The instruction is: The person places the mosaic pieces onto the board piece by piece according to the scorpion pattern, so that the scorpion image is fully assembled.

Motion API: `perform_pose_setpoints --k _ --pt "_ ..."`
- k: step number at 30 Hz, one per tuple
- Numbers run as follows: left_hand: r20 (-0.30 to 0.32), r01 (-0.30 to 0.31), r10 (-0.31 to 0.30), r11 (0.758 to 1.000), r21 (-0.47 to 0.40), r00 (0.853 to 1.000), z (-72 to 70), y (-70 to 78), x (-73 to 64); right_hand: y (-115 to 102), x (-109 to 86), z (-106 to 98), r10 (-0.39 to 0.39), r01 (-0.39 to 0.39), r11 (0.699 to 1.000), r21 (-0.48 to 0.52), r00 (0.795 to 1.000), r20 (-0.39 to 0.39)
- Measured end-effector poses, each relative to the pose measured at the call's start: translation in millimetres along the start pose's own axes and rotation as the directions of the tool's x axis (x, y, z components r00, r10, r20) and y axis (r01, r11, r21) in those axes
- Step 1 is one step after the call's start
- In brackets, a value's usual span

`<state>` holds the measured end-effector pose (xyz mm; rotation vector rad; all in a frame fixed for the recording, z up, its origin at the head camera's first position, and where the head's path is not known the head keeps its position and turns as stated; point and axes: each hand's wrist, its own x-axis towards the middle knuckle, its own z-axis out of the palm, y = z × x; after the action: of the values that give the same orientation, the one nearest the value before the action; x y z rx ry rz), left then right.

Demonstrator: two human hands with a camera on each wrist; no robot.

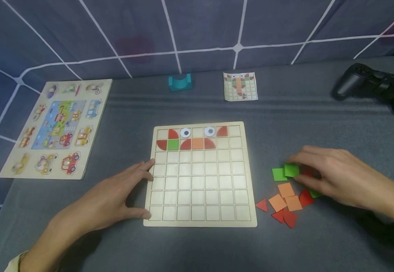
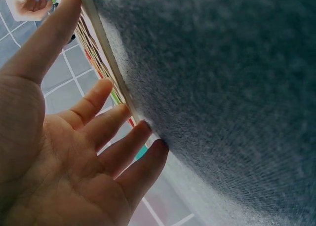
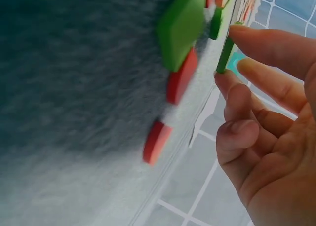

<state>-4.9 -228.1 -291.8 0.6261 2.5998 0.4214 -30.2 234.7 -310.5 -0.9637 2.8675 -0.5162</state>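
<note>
A wooden grid board (image 1: 199, 223) lies flat, its top two rows holding red quarter-circle tiles (image 1: 172, 134), two eye discs (image 1: 209, 131), a green square (image 1: 172, 144) and an orange square (image 1: 197, 143). My left hand (image 1: 118, 198) rests against the board's left side; its extended fingers (image 2: 133, 174) touch the edge. Right of the board, my right hand (image 1: 332, 172) pinches a green square tile (image 3: 226, 53) between thumb and fingers, just above another green square (image 1: 279, 174). Loose orange squares (image 1: 286, 189) and red pieces (image 1: 290, 218) lie near it; some are partly hidden under the hand.
A small pattern card (image 1: 240, 87) lies behind the board, with a teal curved block (image 1: 180, 83) to its left. A picture puzzle board (image 1: 71, 128) is at the far left. A black game controller (image 1: 380, 87) sits at the back right.
</note>
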Motion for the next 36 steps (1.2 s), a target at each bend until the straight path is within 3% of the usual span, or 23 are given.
perform_pose_setpoints --k 6,15,22,36 --pt "0.009 0.007 -0.007 1.0 -0.015 1.0 0.1 0.0 0.5 -9.3 22.0 -1.7 -0.058 0.06 0.997 0.053 0.997 -0.045" --pt "0.019 0.027 -0.027 0.999 -0.023 0.999 0.6 0.4 1.1 -31.4 76.8 1.1 -0.135 0.133 0.982 0.135 0.991 0.001" --pt "0.028 0.039 -0.038 0.999 -0.018 0.999 -0.3 0.6 1.7 -44.0 115.9 4.8 -0.128 0.121 0.983 0.134 0.991 0.047" --pt "0.021 0.027 -0.026 0.999 -0.021 0.999 -0.3 0.4 2.0 -47.2 135.2 18.7 -0.098 0.088 0.986 0.143 0.993 0.066"
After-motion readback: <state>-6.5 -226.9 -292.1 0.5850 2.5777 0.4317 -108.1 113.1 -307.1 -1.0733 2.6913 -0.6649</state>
